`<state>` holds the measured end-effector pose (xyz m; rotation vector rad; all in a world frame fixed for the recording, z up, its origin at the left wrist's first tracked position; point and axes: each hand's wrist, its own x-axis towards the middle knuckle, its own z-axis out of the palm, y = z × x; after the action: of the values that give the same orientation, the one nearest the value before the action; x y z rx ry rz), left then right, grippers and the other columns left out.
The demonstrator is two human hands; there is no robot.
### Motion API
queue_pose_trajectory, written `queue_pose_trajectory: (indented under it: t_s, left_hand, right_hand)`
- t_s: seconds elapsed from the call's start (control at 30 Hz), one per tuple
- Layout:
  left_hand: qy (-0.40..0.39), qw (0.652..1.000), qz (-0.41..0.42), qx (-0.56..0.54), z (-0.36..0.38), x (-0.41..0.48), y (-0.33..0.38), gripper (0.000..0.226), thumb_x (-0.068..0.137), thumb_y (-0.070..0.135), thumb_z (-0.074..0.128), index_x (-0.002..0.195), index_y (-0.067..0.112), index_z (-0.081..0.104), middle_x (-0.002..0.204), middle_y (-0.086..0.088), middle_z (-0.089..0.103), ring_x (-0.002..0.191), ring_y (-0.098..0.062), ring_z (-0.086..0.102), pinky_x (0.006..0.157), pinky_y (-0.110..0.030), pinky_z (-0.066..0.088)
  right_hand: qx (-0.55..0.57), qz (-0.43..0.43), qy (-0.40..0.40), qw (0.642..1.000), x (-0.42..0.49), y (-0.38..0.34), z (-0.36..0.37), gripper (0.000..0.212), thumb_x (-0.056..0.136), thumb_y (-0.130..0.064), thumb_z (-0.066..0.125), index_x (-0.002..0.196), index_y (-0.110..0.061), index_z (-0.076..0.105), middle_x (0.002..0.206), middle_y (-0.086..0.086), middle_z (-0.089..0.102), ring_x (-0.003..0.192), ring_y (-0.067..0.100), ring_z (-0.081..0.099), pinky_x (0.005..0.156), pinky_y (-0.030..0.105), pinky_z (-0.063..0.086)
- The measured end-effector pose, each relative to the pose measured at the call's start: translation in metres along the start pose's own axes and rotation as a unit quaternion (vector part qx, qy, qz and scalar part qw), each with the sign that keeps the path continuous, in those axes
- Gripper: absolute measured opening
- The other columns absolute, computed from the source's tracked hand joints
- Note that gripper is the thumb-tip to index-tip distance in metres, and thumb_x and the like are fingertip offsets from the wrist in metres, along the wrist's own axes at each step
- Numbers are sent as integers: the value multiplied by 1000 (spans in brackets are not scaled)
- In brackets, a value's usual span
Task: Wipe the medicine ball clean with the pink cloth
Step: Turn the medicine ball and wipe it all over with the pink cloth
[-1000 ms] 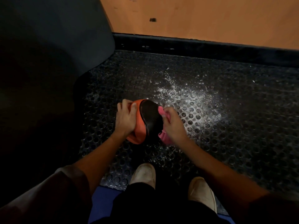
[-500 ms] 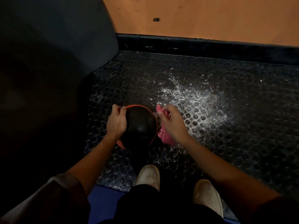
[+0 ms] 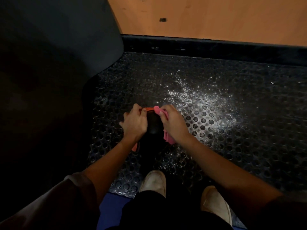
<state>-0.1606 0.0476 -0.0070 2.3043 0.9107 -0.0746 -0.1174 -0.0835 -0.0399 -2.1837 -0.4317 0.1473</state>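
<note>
Head view: medicine ball, black with orange trim, on studded rubber mat, toward its left edge. Holding it, left hand, fingers curled over the top rim. Against its right side, right hand clutching pink cloth. White speckles on mat, right of ball. Pale shoes at near edge.
</note>
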Motion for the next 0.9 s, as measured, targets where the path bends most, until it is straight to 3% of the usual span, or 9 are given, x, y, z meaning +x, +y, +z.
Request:
queue_pose_trajectory:
  t_s: [0.17, 0.33, 0.53, 0.63, 0.73, 0.8, 0.9]
  left_hand:
    - [-10, 1000, -10, -7, -3, 1, 1, 22, 101, 37, 34, 110, 24, 49, 118, -6, 58, 125, -29, 39, 103, -54, 24]
    - [-3, 1000, -5, -7, -3, -5, 0, 19, 102, 35, 32, 107, 25, 48, 119, -7, 59, 125, -28, 39, 105, -56, 22]
    - [2, 999, -31, -13, -7, -2, -3, 23, 102, 34, 33, 112, 22, 50, 120, -9, 59, 126, -29, 39, 104, -53, 24]
    - [4, 999, -28, -15, -7, -4, -2, 23, 102, 35, 33, 112, 23, 50, 119, -8, 58, 126, -29, 39, 105, -53, 23]
    - [4, 999, -25, -20, -7, -6, -1, 22, 102, 34, 33, 110, 23, 50, 116, -7, 58, 126, -29, 39, 106, -53, 23]
    - [7, 1000, -23, -19, -7, -6, -1, 21, 102, 34, 34, 109, 23, 50, 117, -6, 59, 126, -29, 39, 107, -54, 22]
    - [2, 1000, -25, -17, -5, -4, 0, 19, 101, 34, 34, 108, 24, 49, 121, -6, 59, 127, -29, 38, 107, -55, 22]
  right_hand:
    - [-1, -88, -39, 995, -10, -10, 1, 13, 93, -22, 58, 103, -14, 62, 99, -2, 53, 83, 15, 55, 69, 30, 47]
    - [-10, 32, -27, 999, 6, 11, -10, 14, 94, -18, 56, 103, -10, 64, 102, 3, 57, 89, 19, 58, 80, 38, 51]
    - [76, -103, -78, 989, -25, -8, -2, 15, 96, -21, 55, 109, -19, 61, 102, -7, 51, 89, 9, 56, 75, 22, 46]
    - [84, 2, -41, 996, -13, 13, -8, 4, 97, -23, 55, 97, -21, 59, 92, -8, 52, 79, 7, 53, 66, 26, 41]
    - [129, 87, -61, 986, -9, 25, -11, 9, 97, -22, 55, 91, -17, 60, 87, -4, 57, 73, 3, 52, 62, 19, 38]
    - [141, 109, -43, 983, -4, 20, -14, 15, 96, -26, 55, 93, -14, 62, 94, 1, 62, 78, 4, 55, 62, 17, 41]
    - [118, 83, -9, 990, 8, 1, -17, 17, 94, -30, 58, 97, -14, 62, 100, 6, 58, 86, 15, 56, 73, 27, 49]
